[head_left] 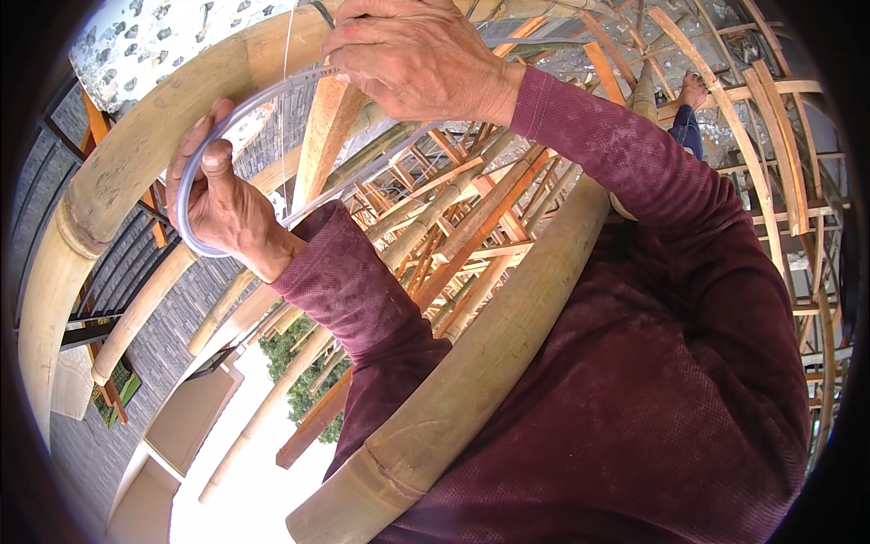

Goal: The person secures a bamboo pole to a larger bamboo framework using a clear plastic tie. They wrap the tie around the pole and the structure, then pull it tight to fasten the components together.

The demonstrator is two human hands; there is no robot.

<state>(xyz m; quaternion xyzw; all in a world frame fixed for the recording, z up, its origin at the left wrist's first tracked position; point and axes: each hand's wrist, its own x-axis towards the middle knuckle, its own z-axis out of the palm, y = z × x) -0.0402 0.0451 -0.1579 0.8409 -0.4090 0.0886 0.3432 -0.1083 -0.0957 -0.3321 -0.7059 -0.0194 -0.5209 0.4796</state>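
A clear flexible plastic tube (192, 177) with small dark print runs between my two hands, bending in a loop around the left one. My left hand (237, 213) holds the bend, the tube passing between its thumb and fingers. Higher up and to the right, my right hand (421, 63) is closed around the tube, its fingertips partly hidden. Behind the hands, a thick bamboo pole (195, 100) curves across the upper left. A thin white string (287, 136) hangs between my hands, in front of a wooden post (323, 136).
Another thick bamboo pole (471, 390) crosses close against my body. Timber and bamboo scaffolding (480, 227) spreads below. A bare foot (693, 89) shows at upper right. To the left are a black metal railing (113, 281), a grey tiled wall (172, 340) and a speckled white surface (149, 45).
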